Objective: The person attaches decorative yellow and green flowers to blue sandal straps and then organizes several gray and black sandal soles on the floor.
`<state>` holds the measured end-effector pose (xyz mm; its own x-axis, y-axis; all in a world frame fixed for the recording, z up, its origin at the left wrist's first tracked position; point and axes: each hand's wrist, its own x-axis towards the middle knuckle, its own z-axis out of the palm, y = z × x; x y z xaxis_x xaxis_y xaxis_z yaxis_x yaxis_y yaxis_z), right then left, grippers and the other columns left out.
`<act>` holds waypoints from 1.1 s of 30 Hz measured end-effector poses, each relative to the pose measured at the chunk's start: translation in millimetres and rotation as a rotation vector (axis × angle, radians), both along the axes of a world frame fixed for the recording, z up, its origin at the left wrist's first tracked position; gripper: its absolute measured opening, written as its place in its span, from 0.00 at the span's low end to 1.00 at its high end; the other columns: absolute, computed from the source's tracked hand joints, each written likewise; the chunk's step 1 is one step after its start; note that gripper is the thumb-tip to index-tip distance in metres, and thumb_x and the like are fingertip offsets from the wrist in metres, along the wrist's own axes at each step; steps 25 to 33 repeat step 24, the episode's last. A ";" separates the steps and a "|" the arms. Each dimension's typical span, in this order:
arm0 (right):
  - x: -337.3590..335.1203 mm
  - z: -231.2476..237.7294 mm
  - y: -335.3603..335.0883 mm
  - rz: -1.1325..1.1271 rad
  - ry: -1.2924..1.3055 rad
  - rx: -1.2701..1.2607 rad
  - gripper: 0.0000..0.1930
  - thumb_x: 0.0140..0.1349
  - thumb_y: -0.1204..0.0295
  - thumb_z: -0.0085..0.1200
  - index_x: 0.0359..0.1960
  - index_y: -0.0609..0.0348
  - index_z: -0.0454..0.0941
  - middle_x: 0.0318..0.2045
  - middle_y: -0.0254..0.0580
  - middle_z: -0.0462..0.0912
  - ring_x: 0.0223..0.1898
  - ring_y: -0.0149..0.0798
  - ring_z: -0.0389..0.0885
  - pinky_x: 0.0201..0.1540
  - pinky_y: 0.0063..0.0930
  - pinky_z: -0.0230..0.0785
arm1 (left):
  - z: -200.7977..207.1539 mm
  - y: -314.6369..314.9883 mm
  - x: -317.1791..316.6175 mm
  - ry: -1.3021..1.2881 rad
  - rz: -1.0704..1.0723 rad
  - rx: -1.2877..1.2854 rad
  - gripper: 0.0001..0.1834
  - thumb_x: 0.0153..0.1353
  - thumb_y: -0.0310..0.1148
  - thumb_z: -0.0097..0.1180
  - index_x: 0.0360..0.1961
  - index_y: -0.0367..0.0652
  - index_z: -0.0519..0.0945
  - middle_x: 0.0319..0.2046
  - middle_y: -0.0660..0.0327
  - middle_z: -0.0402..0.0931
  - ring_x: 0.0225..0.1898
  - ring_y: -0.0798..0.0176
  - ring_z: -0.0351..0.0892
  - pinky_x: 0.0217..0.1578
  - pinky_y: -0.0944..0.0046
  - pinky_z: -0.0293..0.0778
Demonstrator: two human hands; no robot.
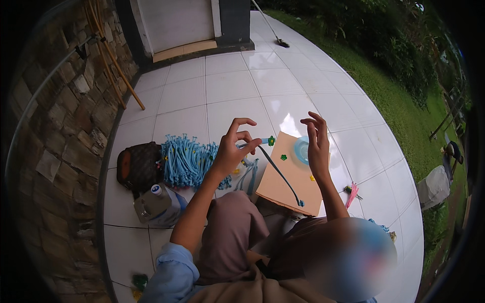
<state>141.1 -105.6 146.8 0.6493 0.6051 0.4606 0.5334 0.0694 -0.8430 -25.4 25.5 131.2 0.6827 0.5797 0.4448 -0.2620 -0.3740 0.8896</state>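
Observation:
My left hand (236,151) pinches a blue cord (282,177) between thumb and fingers, above a cardboard box (283,184). One stretch of the cord hangs down to the box's near side and ends in a small blue flower-shaped piece (301,203). A green flower piece (272,141) sits at the tip of a light blue end beside my left fingers. My right hand (317,144) is raised with bent fingers apart and nothing in them, in front of a light blue bowl (301,150). A loose green flower (284,157) and a yellow one (312,178) lie on the box.
A large bundle of light blue cords (187,164) lies on the white tiles at left, beside a dark bag (135,166) and a metal can (157,206). Pink strips (352,196) are right of the box. Poles (112,70) lean on the stone wall; a broom (282,43) stands far off.

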 end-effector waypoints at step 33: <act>-149.8 -309.1 238.0 0.433 0.289 -0.450 0.29 0.55 0.72 0.52 0.58 0.65 0.57 0.45 0.62 0.74 0.36 0.48 0.80 0.37 0.32 0.71 | -285.6 141.8 -79.5 0.177 0.540 -0.585 0.24 0.62 0.36 0.46 0.60 0.51 0.59 0.56 0.52 0.61 0.59 0.56 0.58 0.57 0.59 0.56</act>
